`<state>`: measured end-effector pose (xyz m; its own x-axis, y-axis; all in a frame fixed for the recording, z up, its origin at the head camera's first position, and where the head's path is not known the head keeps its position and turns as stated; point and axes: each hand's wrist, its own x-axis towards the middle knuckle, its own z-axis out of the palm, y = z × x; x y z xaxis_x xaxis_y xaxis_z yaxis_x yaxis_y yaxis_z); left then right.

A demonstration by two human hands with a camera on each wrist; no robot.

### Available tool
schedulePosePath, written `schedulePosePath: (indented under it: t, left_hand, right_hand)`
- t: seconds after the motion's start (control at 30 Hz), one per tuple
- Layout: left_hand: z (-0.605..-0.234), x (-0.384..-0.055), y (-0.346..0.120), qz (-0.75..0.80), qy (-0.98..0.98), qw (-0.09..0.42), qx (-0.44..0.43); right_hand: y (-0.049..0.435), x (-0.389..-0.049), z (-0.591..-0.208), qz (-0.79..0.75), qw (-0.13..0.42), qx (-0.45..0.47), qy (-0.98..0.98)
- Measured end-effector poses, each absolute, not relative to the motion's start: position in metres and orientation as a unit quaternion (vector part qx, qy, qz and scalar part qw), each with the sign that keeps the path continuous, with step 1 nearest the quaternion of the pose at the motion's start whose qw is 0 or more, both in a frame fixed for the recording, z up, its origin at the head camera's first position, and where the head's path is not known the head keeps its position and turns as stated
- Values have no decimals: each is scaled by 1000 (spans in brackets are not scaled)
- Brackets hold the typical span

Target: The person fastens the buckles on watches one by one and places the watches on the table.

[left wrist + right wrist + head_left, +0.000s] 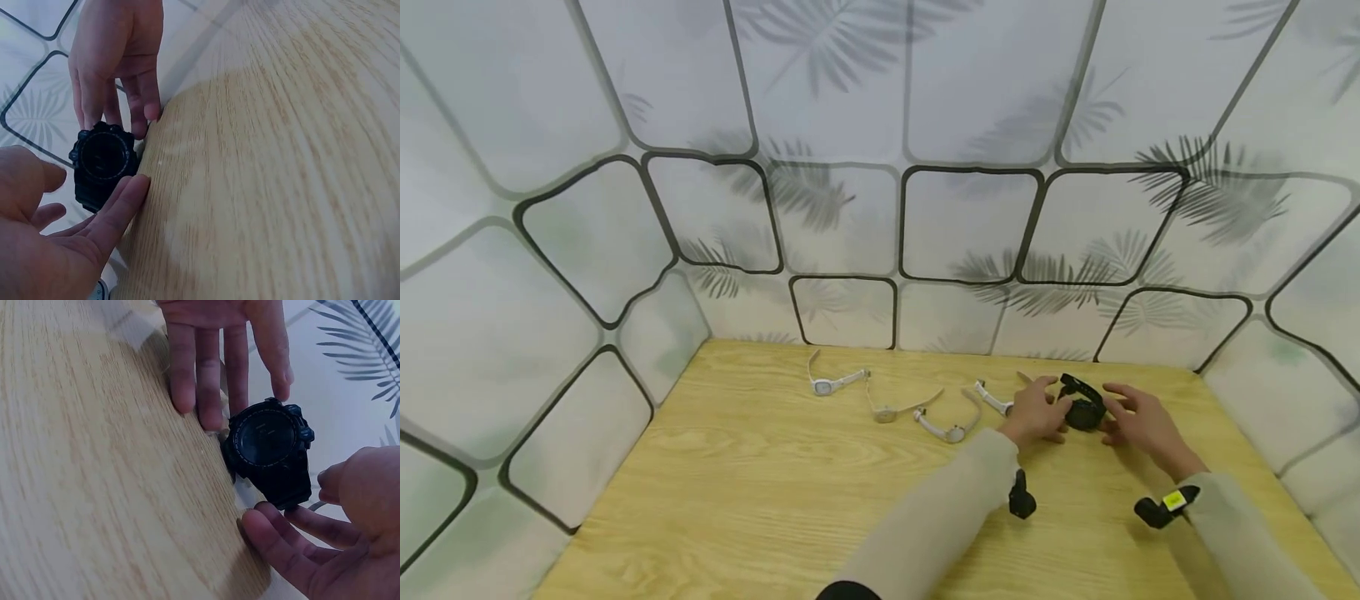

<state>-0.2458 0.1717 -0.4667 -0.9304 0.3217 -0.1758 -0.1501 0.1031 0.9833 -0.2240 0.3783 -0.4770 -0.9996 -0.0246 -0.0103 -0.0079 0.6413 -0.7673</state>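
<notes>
Black watch [1084, 414] | right of frame | left hand [1040, 411], right hand [1142, 421] flank it, both loosely spread, likely steadying it

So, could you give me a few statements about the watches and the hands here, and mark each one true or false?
1. The black watch is between the left hand and the right hand. True.
2. The black watch has a square face. False: its face is round.
3. The left hand is nearer the pale watches than the right hand is. True.
4. Every watch on the table is black. False: the others are pale.
5. The wall has a leaf pattern. True.
6. The sleeves are bright red. False: they are pale.
</notes>
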Motion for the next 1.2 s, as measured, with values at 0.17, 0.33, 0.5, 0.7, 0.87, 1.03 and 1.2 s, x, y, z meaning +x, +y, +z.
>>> schedulePosePath:
  t: [0.17, 0.33, 0.5, 0.7, 0.87, 1.03, 1.2]
  left_hand:
    - [-474, -244, 187, 663, 727, 169, 58]
    - [-478, -242, 198, 662, 732, 149, 52]
    - [-480, -241, 201, 661, 738, 135, 30]
    - [-481, -241, 201, 663, 738, 127, 22]
    - [-481, -242, 197, 663, 737, 133, 12]
    - [-476, -246, 187, 618, 781, 89, 17]
    - [-463, -248, 171, 592, 804, 39, 48]
  right_hand:
    - [384, -217, -481, -471, 22, 7, 882]
    - [388, -208, -480, -483, 21, 8, 876]
    - [388, -202, -479, -490, 17, 2, 872]
    - [386, -202, -480, -497, 13, 3, 867]
    - [385, -204, -482, -512, 15, 9, 859]
    - [379, -209, -478, -513, 15, 2, 858]
    - [371, -212, -469, -529, -9, -22, 848]
